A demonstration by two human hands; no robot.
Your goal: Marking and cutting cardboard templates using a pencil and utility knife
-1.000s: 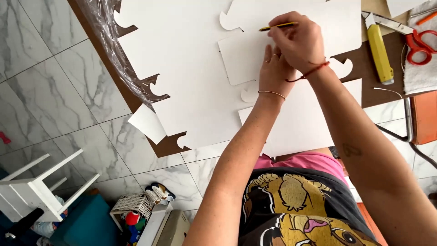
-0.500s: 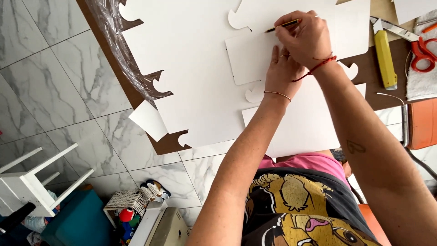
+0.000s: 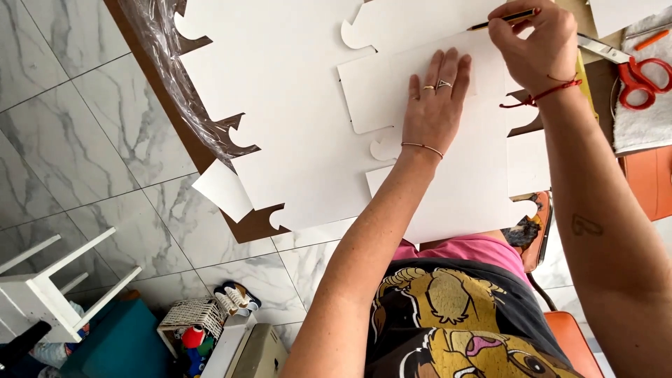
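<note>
My left hand (image 3: 435, 105) lies flat, fingers spread, on a small white card template (image 3: 378, 91) that rests on large white sheets (image 3: 294, 119) with scalloped cut-outs. My right hand (image 3: 535, 45) grips a thin pencil (image 3: 500, 19) whose tip touches the top edge of the template. A red string bracelet circles the right wrist. The sheets cover most of a brown table (image 3: 255, 225).
Red-handled scissors (image 3: 642, 77) and an orange marker (image 3: 651, 38) lie on a grey cloth at the right. A yellow utility knife (image 3: 595, 49) sits behind my right hand. Crumpled clear plastic (image 3: 175, 77) hangs at the table's left edge. White stool (image 3: 49, 294) and basket (image 3: 192, 315) stand on the marble floor.
My left hand has slid out from under the right hand and now presses flat on the template. The right hand with the pencil moved up and right along the template's edge.
</note>
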